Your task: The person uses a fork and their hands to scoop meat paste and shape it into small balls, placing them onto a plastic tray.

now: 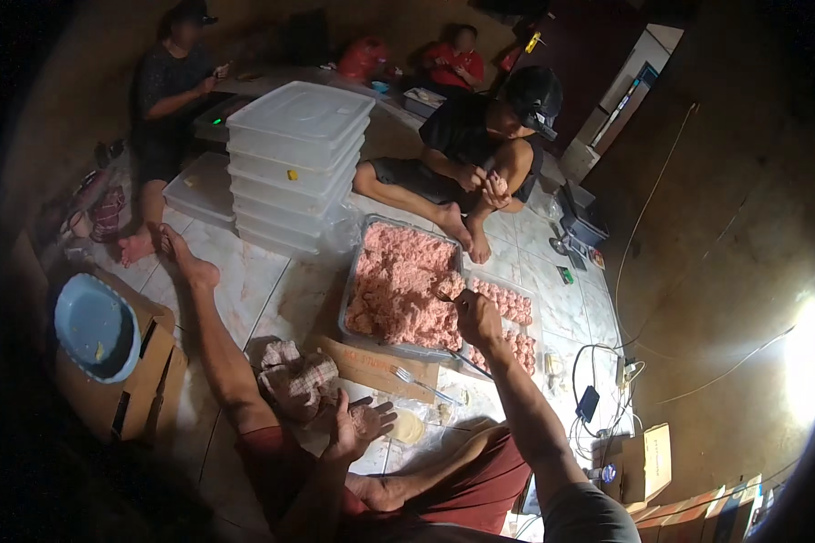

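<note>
Right hand [476,317] clamped on a thin metal utensil [445,298] dipping into the far tray of pink minced filling [398,285] — left hand [358,425] near, palm up, fingers apart, beside a round pale wrapper [407,425].

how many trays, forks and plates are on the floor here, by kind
trays of pink mince: 1
trays of shaped pieces: 1
forks: 1 lying loose
blue plates: 1, on a cardboard box
stacked lidded tubs: about 6
total: about 10

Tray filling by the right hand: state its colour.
Pale pink filling, clearest in the head view.
</note>
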Available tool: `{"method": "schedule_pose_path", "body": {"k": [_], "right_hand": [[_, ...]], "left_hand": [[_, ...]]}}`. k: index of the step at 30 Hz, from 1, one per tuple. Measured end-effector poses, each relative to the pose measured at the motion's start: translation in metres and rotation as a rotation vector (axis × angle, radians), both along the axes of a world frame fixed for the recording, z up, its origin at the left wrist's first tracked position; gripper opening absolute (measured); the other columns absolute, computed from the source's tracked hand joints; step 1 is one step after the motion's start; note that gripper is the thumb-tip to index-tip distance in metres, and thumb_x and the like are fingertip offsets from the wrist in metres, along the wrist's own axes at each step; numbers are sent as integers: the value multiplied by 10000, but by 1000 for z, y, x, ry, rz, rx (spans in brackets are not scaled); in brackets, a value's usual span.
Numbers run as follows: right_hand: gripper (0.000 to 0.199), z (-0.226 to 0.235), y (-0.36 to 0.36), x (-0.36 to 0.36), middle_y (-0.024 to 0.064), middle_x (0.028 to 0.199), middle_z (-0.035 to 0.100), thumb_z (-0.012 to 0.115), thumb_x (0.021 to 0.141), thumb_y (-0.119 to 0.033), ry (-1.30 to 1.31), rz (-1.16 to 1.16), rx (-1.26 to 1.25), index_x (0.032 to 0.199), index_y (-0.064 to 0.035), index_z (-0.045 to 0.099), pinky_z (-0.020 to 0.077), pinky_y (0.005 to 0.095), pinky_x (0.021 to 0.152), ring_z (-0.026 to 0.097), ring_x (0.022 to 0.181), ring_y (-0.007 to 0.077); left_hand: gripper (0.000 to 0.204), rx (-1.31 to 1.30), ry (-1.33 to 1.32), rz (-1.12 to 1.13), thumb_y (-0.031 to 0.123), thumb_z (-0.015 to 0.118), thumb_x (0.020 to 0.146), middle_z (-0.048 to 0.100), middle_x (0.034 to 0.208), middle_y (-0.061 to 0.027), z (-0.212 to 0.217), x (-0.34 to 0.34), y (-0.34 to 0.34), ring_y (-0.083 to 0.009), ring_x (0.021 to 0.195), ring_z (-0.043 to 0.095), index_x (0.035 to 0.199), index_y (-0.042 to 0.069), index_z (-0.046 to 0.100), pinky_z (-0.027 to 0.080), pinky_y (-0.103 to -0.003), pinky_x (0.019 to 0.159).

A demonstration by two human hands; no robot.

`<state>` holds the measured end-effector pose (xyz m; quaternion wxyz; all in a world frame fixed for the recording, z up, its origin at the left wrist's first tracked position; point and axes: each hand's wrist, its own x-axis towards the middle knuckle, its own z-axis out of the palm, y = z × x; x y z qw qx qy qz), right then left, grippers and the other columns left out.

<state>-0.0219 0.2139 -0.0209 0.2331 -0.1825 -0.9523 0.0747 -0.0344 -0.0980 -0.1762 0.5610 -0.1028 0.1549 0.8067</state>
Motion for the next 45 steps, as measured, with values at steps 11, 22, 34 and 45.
{"method": "schedule_pose_path", "body": {"k": [11, 22, 34, 45], "right_hand": [[79, 33, 2, 30, 213, 851, 645, 591, 871, -75, 67, 25, -58, 912, -27, 637, 478, 472, 672, 625, 795, 412], [151, 85, -50, 51, 196, 944, 656, 529, 911, -55, -107, 248, -391, 987, 16, 638, 499, 402, 739, 647, 825, 340], [303, 29, -167, 115, 205, 923, 612, 534, 820, -44, -228, 470, -304, 1101, -58, 647, 505, 459, 574, 615, 719, 370], [300, -3, -119, 111, 135, 1007, 619, 537, 846, -65, -164, 637, -161, 1118, -93, 661, 536, 442, 646, 638, 806, 342]], "left_hand": [[805, -137, -12, 134, 804, 417, 833, 632, 1171, -225, -2, 0, 4, -415, 1096, 596, 1058, 50, 588, 454, -568, 960], [938, 451, -149, 127, 739, 390, 887, 406, 1450, -274, 42, -6, 4, -433, 1339, 392, 1396, -49, 412, 262, -554, 1147], [1014, 441, -170, 363, 751, 462, 849, 317, 1519, -258, 77, -15, -4, -399, 1417, 287, 1437, -69, 355, 239, -545, 1161], [1006, 162, 11, -73, 764, 276, 901, 428, 1435, -291, 66, -4, 5, -415, 1323, 437, 1378, -112, 410, 308, -518, 1130]]}}
